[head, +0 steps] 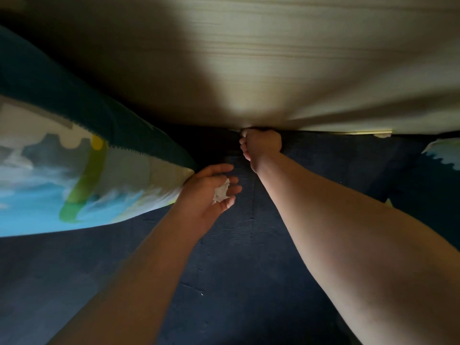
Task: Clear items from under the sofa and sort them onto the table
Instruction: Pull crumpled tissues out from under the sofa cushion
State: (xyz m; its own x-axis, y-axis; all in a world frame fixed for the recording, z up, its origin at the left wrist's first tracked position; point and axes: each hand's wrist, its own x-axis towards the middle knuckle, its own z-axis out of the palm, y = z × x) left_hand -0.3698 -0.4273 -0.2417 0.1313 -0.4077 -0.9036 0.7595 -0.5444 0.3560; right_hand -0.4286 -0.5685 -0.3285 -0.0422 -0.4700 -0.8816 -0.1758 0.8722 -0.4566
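My left hand [211, 192] is palm up over the dark blue sofa seat [236, 282], loosely curled around a crumpled white tissue [221, 192]. My right hand [261, 148] is closed into a fist at the gap where the seat meets the pale wood-grain panel [249, 58]. A bit of white shows at its fingertips; what it grips is hidden in the gap.
A large cushion [62, 170] with a blue, white and green print and a dark teal back leans at the left, touching my left hand. Another printed cushion [445, 153] shows at the right edge. A small pale scrap [384, 135] lies in the gap farther right.
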